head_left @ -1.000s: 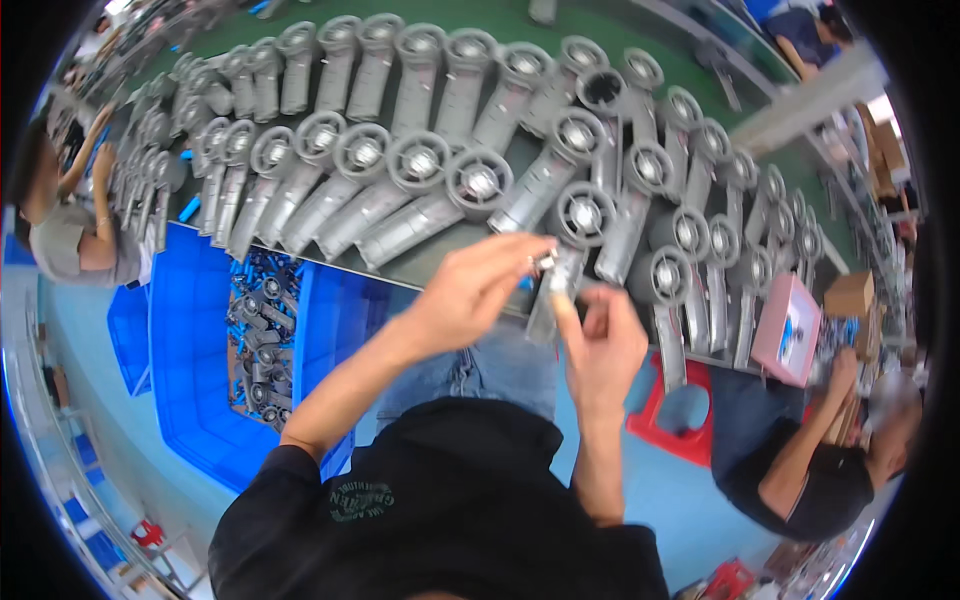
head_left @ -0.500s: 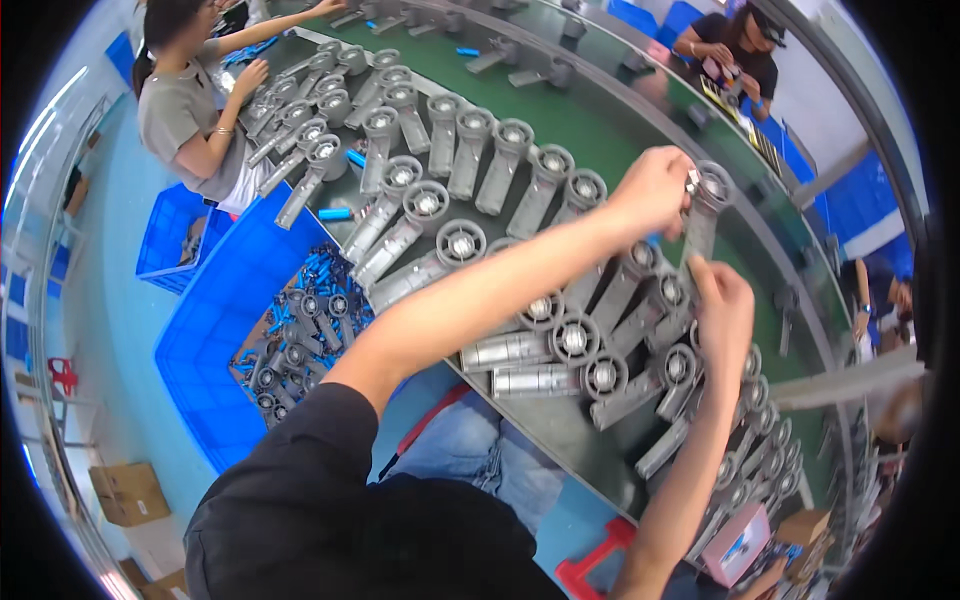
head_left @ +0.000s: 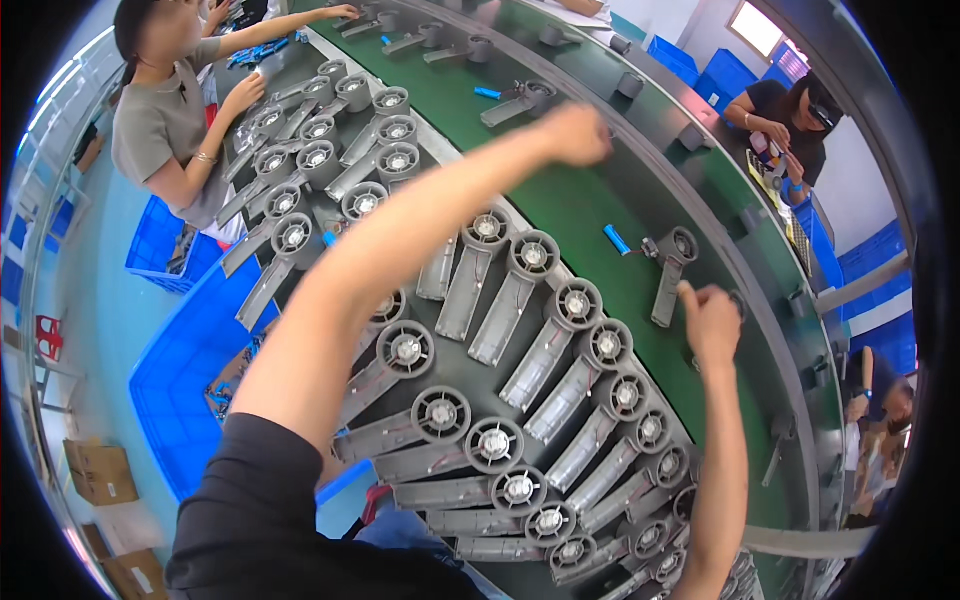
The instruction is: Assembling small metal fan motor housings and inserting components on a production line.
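Observation:
My left hand (head_left: 577, 135) is stretched out over the green conveyor belt, smeared by motion, so its fingers cannot be read. A grey handheld-fan housing (head_left: 535, 98) lies on the belt just beyond it. My right hand (head_left: 713, 325) is over the belt farther right, thumb and fingers apart. Its thumb is close to the handle of another grey fan housing (head_left: 668, 290), which has a round ring at its top. A small metallic part (head_left: 651, 247) and a blue cylindrical battery (head_left: 617, 240) lie left of that ring.
Rows of open grey fan housings (head_left: 500, 330) cover the metal table alongside the belt. A large blue bin (head_left: 185, 400) stands at the left. One co-worker (head_left: 165, 130) reaches over the belt at far left; another person (head_left: 790, 120) works across it.
The fan housing that both hands held up now lies on the belt. My left hand has swung away to the left; my right hand has let go and stays beside it. The view has shifted.

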Demonstrator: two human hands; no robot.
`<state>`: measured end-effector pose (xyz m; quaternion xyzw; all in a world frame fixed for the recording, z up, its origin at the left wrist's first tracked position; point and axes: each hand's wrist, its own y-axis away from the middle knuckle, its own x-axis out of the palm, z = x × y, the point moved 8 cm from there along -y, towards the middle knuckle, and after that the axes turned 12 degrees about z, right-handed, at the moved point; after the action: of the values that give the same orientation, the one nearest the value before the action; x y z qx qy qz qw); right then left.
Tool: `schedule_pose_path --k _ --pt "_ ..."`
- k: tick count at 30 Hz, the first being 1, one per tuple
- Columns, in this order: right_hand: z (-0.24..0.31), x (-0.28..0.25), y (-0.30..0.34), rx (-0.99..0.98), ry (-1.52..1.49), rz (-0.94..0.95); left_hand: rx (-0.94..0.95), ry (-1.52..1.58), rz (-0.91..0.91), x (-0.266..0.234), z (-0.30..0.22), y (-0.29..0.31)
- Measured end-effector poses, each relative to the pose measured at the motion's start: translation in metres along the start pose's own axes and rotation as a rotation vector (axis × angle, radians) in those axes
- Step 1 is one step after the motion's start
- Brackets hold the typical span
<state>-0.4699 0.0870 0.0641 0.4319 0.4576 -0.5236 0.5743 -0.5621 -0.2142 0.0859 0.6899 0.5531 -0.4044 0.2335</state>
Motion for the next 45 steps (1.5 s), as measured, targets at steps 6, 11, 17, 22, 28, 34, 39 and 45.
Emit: schedule_pose_path --k 6,11,17,22,28,34,39,45 --pt "0.139 0.056 -0.079 -0.09 -0.759 0.533 -0.715 -0.506 -0.243 -0.13 0.218 0.028" --pt "0.219 0.133 -0.128 -0.014 -1.229 0.748 -0.887 -0.485 -0.101 -0.138 0.321 0.037" --pt "0.248 0.157 -0.158 -0.127 -1.272 0.726 -0.831 -0.4 -0.021 -0.131 0.353 0.01" --pt "0.259 0.161 -0.162 -0.206 -1.269 0.688 -0.881 -0.599 -0.03 -0.144 0.354 -0.002" --pt "0.268 0.16 -0.154 -0.217 -1.362 0.848 -0.769 -0.699 -0.048 -0.135 0.315 0.015" --pt "0.235 0.116 -0.128 -0.226 -1.36 0.812 -0.776 -0.186 -0.093 -0.122 0.323 0.014" --pt "0.179 0.048 -0.054 -0.283 -1.254 0.751 -0.623 -0.522 0.086 -0.112 0.349 0.008" --pt "0.049 -0.014 0.031 -0.12 -1.224 0.552 -0.551 -0.46 -0.178 -0.141 0.39 0.011"
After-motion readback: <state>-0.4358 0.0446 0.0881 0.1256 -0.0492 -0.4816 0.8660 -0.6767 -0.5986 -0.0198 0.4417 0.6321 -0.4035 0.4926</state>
